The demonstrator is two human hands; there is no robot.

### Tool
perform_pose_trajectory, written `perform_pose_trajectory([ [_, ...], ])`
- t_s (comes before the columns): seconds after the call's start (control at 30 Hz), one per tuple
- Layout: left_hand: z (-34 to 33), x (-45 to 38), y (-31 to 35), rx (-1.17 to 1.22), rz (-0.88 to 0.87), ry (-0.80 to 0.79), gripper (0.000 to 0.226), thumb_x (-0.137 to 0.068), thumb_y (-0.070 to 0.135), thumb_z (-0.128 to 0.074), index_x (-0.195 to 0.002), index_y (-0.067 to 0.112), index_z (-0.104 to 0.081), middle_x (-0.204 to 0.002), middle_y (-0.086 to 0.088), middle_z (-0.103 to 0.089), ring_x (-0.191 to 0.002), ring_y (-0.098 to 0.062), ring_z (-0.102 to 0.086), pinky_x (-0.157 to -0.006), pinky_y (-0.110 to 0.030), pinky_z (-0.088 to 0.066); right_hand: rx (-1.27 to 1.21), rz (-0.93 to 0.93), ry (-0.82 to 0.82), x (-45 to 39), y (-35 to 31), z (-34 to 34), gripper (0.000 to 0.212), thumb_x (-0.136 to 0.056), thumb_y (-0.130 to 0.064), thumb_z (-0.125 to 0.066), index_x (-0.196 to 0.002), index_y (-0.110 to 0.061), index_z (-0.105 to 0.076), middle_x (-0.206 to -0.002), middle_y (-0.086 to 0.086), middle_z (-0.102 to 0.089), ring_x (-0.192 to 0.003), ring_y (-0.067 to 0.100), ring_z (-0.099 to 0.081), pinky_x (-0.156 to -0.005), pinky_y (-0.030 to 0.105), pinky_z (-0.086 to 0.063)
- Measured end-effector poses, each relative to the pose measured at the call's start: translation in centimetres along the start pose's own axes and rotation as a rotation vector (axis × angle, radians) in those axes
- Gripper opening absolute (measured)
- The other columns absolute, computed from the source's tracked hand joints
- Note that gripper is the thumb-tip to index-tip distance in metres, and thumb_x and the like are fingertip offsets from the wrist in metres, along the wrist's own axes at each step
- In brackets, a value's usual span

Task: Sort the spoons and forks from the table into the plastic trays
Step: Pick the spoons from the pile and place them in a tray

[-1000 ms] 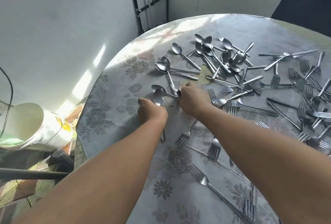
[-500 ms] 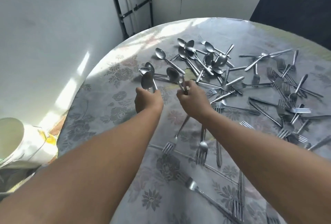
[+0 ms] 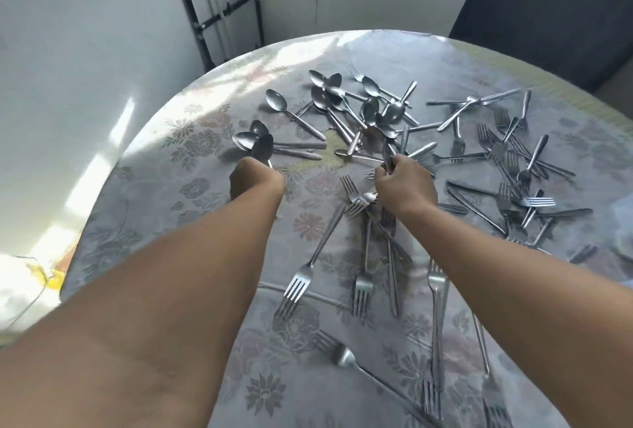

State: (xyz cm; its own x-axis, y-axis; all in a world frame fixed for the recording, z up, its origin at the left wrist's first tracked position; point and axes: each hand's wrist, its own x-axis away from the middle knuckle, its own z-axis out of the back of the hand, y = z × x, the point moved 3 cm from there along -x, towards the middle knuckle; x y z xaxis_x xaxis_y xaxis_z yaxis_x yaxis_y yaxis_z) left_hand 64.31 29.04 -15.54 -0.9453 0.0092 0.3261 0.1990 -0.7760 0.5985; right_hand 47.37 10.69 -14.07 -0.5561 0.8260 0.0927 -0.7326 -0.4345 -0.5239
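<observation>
A head-worn camera looks down along two bare forearms reaching over a round desk (image 3: 428,61) covered with a pale floral cloth. The sorting looks to be at an early stage: dozens of metal spoons and forks lie loose on the cloth, and no plastic tray is visible anywhere in the view. A tangle of spoons (image 3: 346,102) sits toward the far middle, a scatter of forks (image 3: 513,160) spreads to the right, and several more forks (image 3: 363,287) lie close to the person, between the arms. The left hand (image 3: 255,181) is closed into a fist, its fingers pressed around the handle of a spoon (image 3: 263,150) whose bowl sticks up just beyond the knuckles, above two other spoons (image 3: 245,139) resting on the cloth. The right hand (image 3: 404,188) is also curled shut, its fingers pinching the handle of a second spoon (image 3: 375,136), whose bowl rises over the pile's near edge. Nearly everything is left to sort.
</observation>
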Motion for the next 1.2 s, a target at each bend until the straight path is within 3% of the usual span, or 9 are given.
perform_pose_trajectory([
  [0.07, -0.2, 0.4, 0.1, 0.005, 0.037, -0.080, 0.028, -0.086, 0.021, -0.078, -0.102, 0.003, -0.064, -0.077, -0.008, -0.066, -0.058, -0.020, -0.063, -0.030, -0.025, -0.043, -0.013, -0.019, -0.006, -0.2, 0.6, -0.1, 0.011, -0.101, -0.032, -0.055, -0.094, -0.026, -0.058, -0.088, -0.001, -0.060, -0.084, 0.024, -0.054, -0.069, 0.031, -0.036],
  [0.2, -0.8, 1.3, 0.3, -0.010, 0.034, -0.125, 0.023, -0.091, 0.025, -0.063, -0.102, 0.005, -0.058, -0.101, -0.010, -0.069, -0.088, -0.031, -0.070, -0.066, -0.035, -0.059, -0.026, 0.018, -0.021, -0.1, 0.4, -0.7, 0.014, -0.102, -0.031, -0.054, -0.091, -0.025, -0.060, -0.088, 0.001, -0.063, -0.082, 0.025, -0.057, -0.067, 0.032, -0.037],
  [0.3, -1.3, 1.5, 0.8, -0.069, -0.020, -0.180, 0.022, -0.096, 0.019, -0.051, -0.108, 0.002, -0.061, -0.099, -0.014, -0.070, -0.079, -0.034, -0.072, -0.049, -0.030, -0.050, -0.055, 0.069, -0.030, 0.1, -0.5, -1.6, 0.018, -0.102, -0.033, -0.054, -0.090, -0.024, -0.062, -0.085, 0.000, -0.066, -0.083, 0.025, -0.063, -0.069, 0.034, -0.046],
  [0.43, -1.8, 1.4, 1.6, -0.064, -0.023, -0.163, 0.043, -0.103, 0.028, -0.049, -0.137, 0.003, -0.054, -0.132, -0.013, -0.064, -0.118, -0.034, -0.063, -0.089, -0.035, -0.050, -0.083, 0.107, -0.047, 0.2, -1.8, -2.6, 0.019, -0.101, -0.038, -0.056, -0.100, -0.023, -0.068, -0.087, 0.000, -0.069, -0.083, 0.023, -0.063, -0.078, 0.039, -0.055],
  [0.63, -2.0, 1.6, 0.9, 0.226, 0.074, -0.090, 0.043, -0.096, 0.030, -0.057, -0.130, 0.005, -0.049, -0.117, -0.010, -0.066, -0.104, -0.034, -0.066, -0.090, -0.042, -0.056, -0.073, 0.152, -0.066, 0.0, -2.9, -3.2, 0.018, -0.100, -0.039, -0.059, -0.106, -0.025, -0.068, -0.093, -0.001, -0.069, -0.085, 0.023, -0.062, -0.070, 0.033, -0.045],
  [0.77, -1.8, 1.7, 0.3, 0.387, 0.145, -0.068, 0.038, -0.097, 0.031, -0.051, -0.127, 0.008, -0.060, -0.114, -0.013, -0.071, -0.103, -0.033, -0.069, -0.088, -0.042, -0.056, -0.078, 0.185, -0.092, -0.1, -4.2, -3.4, 0.029, -0.101, -0.039, -0.060, -0.124, -0.025, -0.067, -0.104, -0.002, -0.070, -0.087, 0.021, -0.064, -0.075, 0.034, -0.050],
  [0.9, -1.8, 1.5, -0.2, 0.438, 0.119, -0.033, 0.035, -0.105, 0.036, -0.036, -0.128, 0.015, -0.052, -0.116, -0.011, -0.069, -0.105, -0.035, -0.066, -0.096, -0.048, -0.054, -0.047, 0.217, -0.144, -0.3, -6.2, -4.7, 0.018, -0.099, -0.035, -0.059, -0.115, -0.032, -0.067, -0.101, -0.002, -0.071, -0.087, 0.023, -0.066, -0.077, 0.039, -0.057],
  [1.13, -1.8, 1.7, -0.6, 0.632, 0.022, -0.098, 0.020, -0.107, 0.022, -0.028, -0.122, 0.014, -0.038, -0.084, -0.005, -0.066, -0.060, -0.023, -0.061, -0.068, -0.035, -0.053, 0.215, 0.279, -0.229, -1.8, -8.8, -6.0, 0.036, -0.092, -0.015, -0.052, -0.124, -0.028, -0.063, -0.112, 0.006, -0.069, -0.101, 0.032, -0.064, -0.076, 0.037, -0.051],
  [1.2, -1.4, 1.8, -0.9, 0.614, -0.002, -0.094, 0.017, -0.106, 0.023, -0.028, -0.118, 0.014, -0.035, -0.090, -0.009, -0.066, -0.063, -0.024, -0.058, -0.068, -0.037, -0.049, 0.245, 0.275, -0.178, -2.1, -8.9, -6.3, 0.035, -0.093, -0.008, -0.048, -0.119, -0.024, -0.064, -0.107, 0.008, -0.069, -0.095, 0.032, -0.065, -0.079, 0.040, -0.055],
])
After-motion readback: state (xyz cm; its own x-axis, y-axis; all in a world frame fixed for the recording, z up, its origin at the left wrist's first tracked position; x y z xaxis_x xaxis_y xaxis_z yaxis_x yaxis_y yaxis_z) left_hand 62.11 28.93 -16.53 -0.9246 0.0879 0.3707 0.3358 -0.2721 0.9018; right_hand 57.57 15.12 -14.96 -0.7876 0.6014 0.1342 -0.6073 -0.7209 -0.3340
